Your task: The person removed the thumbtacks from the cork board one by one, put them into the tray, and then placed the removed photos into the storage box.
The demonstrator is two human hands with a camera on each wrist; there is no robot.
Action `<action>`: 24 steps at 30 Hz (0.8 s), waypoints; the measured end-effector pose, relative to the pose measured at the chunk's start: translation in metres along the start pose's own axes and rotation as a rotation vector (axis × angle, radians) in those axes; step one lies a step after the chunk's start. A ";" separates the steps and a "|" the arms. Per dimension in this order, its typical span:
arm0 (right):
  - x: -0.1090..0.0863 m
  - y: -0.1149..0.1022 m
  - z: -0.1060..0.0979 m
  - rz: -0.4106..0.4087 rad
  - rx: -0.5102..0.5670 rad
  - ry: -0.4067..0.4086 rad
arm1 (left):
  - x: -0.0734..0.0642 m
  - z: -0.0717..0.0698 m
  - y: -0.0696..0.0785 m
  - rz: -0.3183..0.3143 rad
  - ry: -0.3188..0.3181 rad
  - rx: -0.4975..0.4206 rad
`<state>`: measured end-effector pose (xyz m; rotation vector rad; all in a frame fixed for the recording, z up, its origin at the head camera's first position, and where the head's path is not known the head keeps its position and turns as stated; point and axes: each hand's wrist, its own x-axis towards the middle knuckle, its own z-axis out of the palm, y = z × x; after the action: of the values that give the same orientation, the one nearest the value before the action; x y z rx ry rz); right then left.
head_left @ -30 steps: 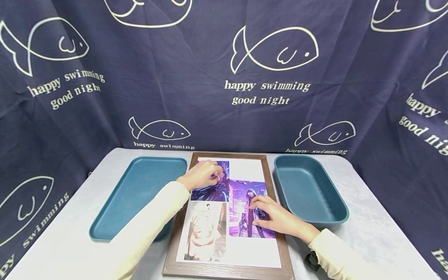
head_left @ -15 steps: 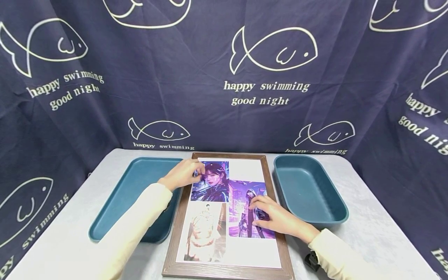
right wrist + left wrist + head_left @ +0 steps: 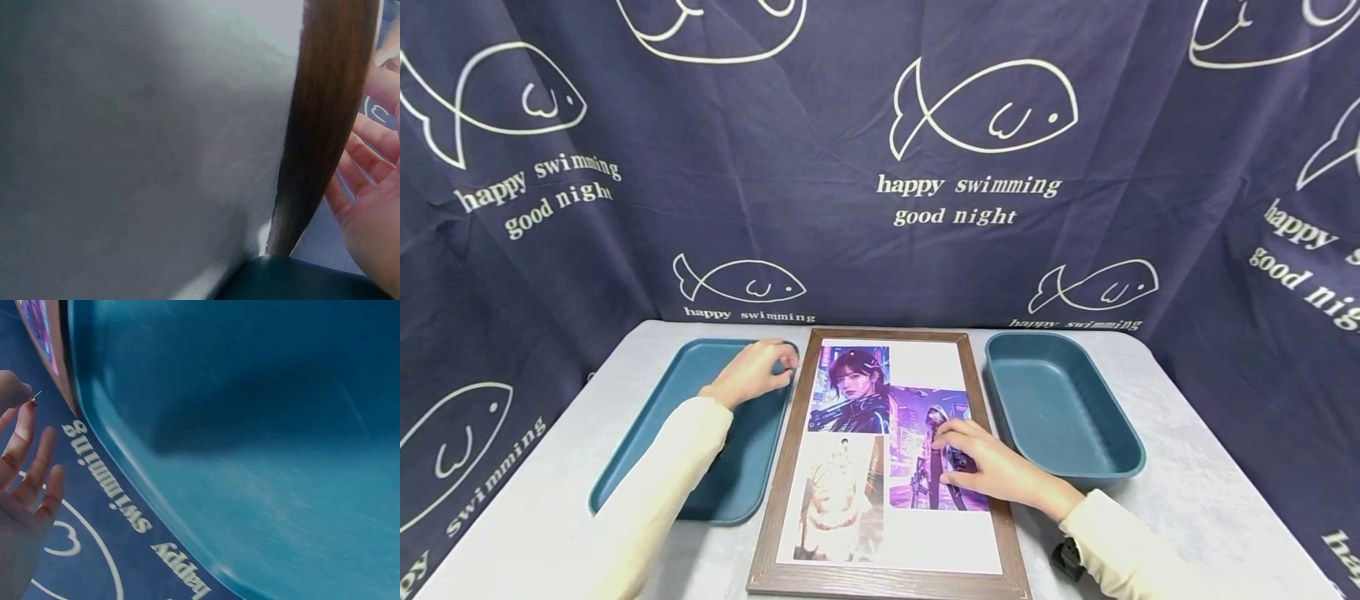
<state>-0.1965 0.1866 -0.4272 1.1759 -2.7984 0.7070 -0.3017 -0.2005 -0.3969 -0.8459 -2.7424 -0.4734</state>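
My left hand (image 3: 751, 373) is over the far right corner of the flat teal tray (image 3: 730, 475), left of the frame. In the left wrist view its thumb and index finger pinch a small pin (image 3: 35, 397) with a thin metal point; the other fingers are loosely extended. My right hand (image 3: 1000, 468), fingers spread, rests over the purple picture of a hooded figure (image 3: 917, 417) on the white board of the brown frame (image 3: 887, 585). A second purple picture, a portrait (image 3: 853, 390), lies at the board's upper left, with a pale brownish picture (image 3: 842, 500) below it.
A deeper teal basin (image 3: 1060, 408) stands right of the frame on the light grey tabletop (image 3: 1195, 500). Behind the table hangs a dark blue curtain (image 3: 835, 150) with fish drawings. A black device (image 3: 1067, 558) shows beneath the right sleeve.
My left hand has moved left, off the portrait picture and across the frame's edge to over the flat tray. The right hand has stayed in place.
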 end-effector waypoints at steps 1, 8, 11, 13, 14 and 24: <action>0.000 0.000 0.000 -0.001 0.002 -0.001 | -0.002 0.000 -0.003 -0.011 -0.005 0.004; 0.000 -0.001 -0.001 -0.009 0.006 0.005 | -0.012 0.000 -0.017 -0.075 -0.020 -0.003; 0.001 -0.002 -0.001 -0.003 0.004 -0.001 | -0.016 0.001 -0.022 -0.112 -0.030 -0.004; 0.001 -0.002 -0.001 0.004 0.002 -0.006 | -0.018 0.002 -0.024 -0.125 -0.040 -0.002; 0.001 -0.002 -0.001 0.007 0.002 -0.008 | -0.019 0.002 -0.024 -0.129 -0.044 -0.001; 0.000 0.000 0.000 0.008 0.008 -0.008 | -0.023 0.010 -0.028 -0.152 -0.063 -0.007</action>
<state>-0.1965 0.1862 -0.4266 1.1726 -2.8109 0.7157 -0.3004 -0.2301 -0.4202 -0.6680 -2.8775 -0.4923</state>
